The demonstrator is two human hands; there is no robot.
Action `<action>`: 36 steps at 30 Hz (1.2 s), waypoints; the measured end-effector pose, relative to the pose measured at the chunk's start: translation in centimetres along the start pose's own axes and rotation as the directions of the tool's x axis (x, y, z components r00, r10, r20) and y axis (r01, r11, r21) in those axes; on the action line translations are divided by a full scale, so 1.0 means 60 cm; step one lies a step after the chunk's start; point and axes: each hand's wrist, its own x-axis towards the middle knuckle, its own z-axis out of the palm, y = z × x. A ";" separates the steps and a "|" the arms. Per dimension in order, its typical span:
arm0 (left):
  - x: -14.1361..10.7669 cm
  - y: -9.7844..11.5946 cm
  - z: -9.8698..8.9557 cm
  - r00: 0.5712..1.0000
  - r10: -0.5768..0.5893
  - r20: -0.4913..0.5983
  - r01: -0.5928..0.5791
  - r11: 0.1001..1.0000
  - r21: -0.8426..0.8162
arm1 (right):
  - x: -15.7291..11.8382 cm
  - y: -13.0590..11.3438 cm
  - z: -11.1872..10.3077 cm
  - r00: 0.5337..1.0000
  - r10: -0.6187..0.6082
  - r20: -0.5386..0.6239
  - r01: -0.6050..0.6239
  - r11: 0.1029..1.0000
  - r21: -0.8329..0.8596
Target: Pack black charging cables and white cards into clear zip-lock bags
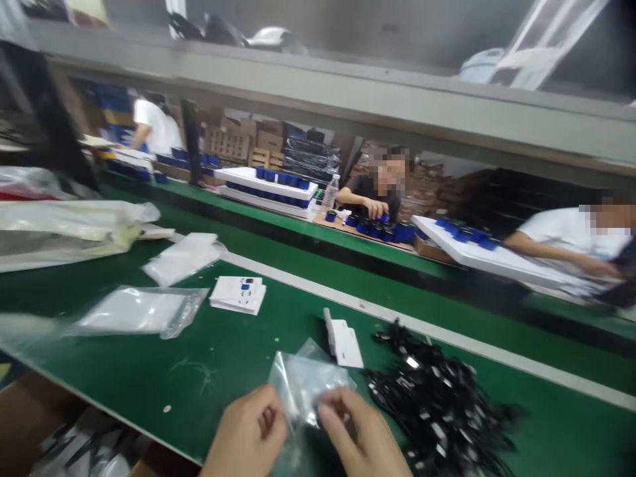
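Observation:
A clear plastic bag (294, 381) is between my hands above the green tabletop. My left hand (251, 424) pinches its left edge, with thumb and forefinger pressed together. On the other side my right hand (365, 430) has its fingertips closed on the bag; blur hides exactly what lies under them. Just beyond the bag are white cards (346, 342), one of them tilted upright. To the right of my right hand spreads a tangled heap of black cables (437, 404) with metal plugs. A stack of printed leaflets (237, 295) lies farther left.
Flat clear bags (139, 310) and a big plastic sack (64, 232) lie at left. A box (94, 450) of bagged items stands below the front edge. Across the green bench (199, 377), several people work beside white trays (268, 189) of blue parts. A shelf beam (318, 83) crosses overhead.

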 end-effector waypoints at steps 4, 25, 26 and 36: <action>0.008 -0.010 -0.002 0.998 -0.031 0.052 0.034 0.998 -0.047 | 0.076 -0.004 -0.046 0.950 0.305 -0.063 -0.281 0.928 0.243; 0.003 -0.021 0.002 0.999 -0.014 0.034 0.016 0.998 -0.053 | 0.174 0.027 -0.056 0.816 0.497 0.295 -0.575 0.750 0.326; 0.003 -0.021 0.002 0.999 -0.027 0.044 0.030 0.997 -0.066 | 0.175 0.029 -0.057 0.825 0.491 0.280 -0.562 0.764 0.317; 0.033 0.009 -0.014 0.887 -0.447 0.118 0.420 0.674 -0.608 | 0.034 -0.039 -0.067 0.987 0.153 0.046 -0.159 0.975 0.155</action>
